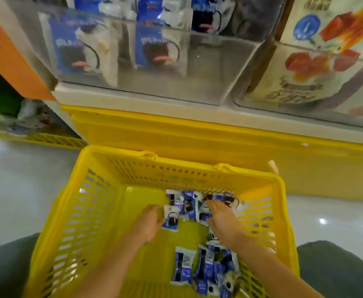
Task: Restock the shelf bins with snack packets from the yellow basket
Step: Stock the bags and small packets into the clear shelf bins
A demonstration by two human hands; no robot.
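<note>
At your far left an orange panel (8, 57) slants down beside the shelf. Under it a second basket (53, 139) sits on the pale floor (15, 179) with a few blurred wrappers in it.

In front of you the yellow basket (53, 233) stands on the floor, its far rim close to the shelf's yellow base (197, 136). Your left hand (147, 224) is down inside it. Its fingers (154, 208) curl round the left edge of one blue-and-white packet (172, 219), thumb beneath, so you have that one gripped.

Just to the right, the far cluster (189, 203) of the same packets lies on the basket bottom near the far wall. Your right hand (221, 220) lies palm-down over that cluster. Its fingers are stretched forward and fairly straight, touching wrappers but wrapped round none, and motion blur softens the fingertips. Nearer you, beneath your right forearm, the near heap (206, 272) of packets is piled toward the basket's right side.

Above all this, the left clear bin (197, 72) on the shelf holds upright blue-and-white packets. The right clear bin (359, 87) beside it holds cream packs printed with red.
</note>
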